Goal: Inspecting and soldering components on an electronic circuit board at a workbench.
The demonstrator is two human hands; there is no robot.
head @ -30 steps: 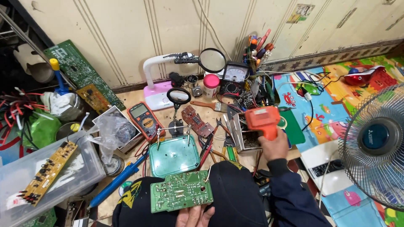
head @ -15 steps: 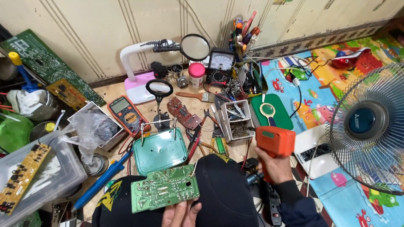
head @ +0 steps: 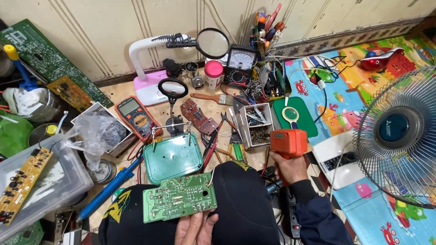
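Note:
My left hand point(head: 196, 228) holds a green circuit board point(head: 180, 197) by its lower edge, solder side up, over my black-clad knees. To the right, my right hand point(head: 289, 167) grips the handle of an orange soldering gun point(head: 289, 141), raised just beside the small box of parts point(head: 255, 125). Ahead of the board sits a green tray lid point(head: 172, 158) under a helping-hands stand with a magnifier point(head: 172, 89).
An orange multimeter point(head: 136, 116), analog meter point(head: 240, 64), blue solder sucker point(head: 111, 189), pliers and brush litter the floor. A clear bin point(head: 59, 180) with a yellow board stands left. A fan point(head: 399, 136) is at the right on a colourful mat.
My right hand has brought the orange soldering gun back from above the parts box toward my right knee. The view has tilted and shifted; the board stays in my left hand.

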